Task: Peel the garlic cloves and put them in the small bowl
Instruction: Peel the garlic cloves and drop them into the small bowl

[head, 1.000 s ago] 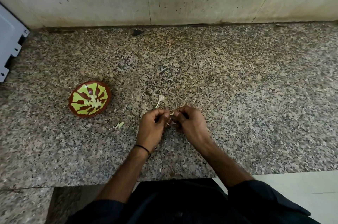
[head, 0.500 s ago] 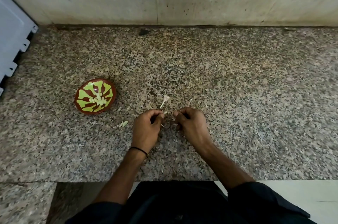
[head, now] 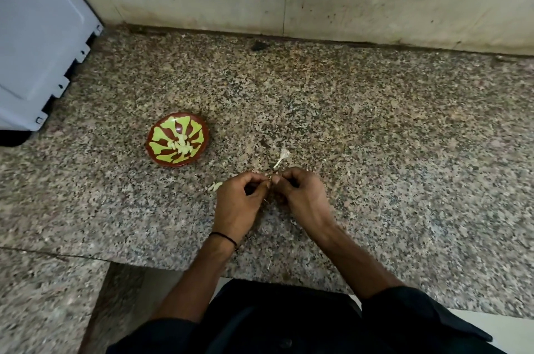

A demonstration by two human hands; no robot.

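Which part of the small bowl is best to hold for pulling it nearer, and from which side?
Probably the rim of the small bowl on its right, the side nearest the left hand. The bowl is shallow and flares outward, so a thumb over the rim and fingers under the wall can pinch it. The peeled cloves lie in the middle, away from that edge.

Speckled granite counter (head: 375, 151) — glossy bowl (head: 154, 148)

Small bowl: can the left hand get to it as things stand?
Probably yes. The small bowl sits left of the left hand with only bare counter and a peel scrap between, though it and the right hand pinch a garlic clove.
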